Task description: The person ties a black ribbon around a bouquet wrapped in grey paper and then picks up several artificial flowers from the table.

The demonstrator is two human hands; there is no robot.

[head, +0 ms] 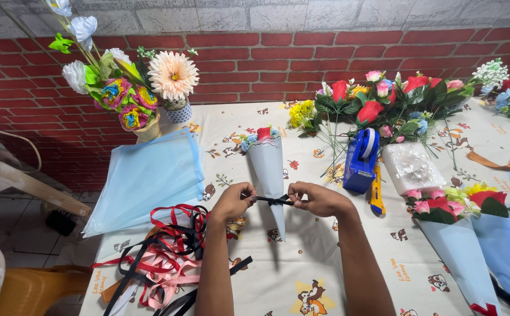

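Mid-table, our left hand [233, 202] and right hand [316, 199] pinch the black ribbon [274, 201] ends, knotting around the blue cone bouquet [268, 167]; tightening evenly seems next.

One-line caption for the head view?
Left hand and right hand tie black ribbon around a blue paper bouquet cone.

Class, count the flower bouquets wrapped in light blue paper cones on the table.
3: one bouquet between the left hand and right hand, being tied with black ribbon; two at the right edge. Others may lie off-frame.
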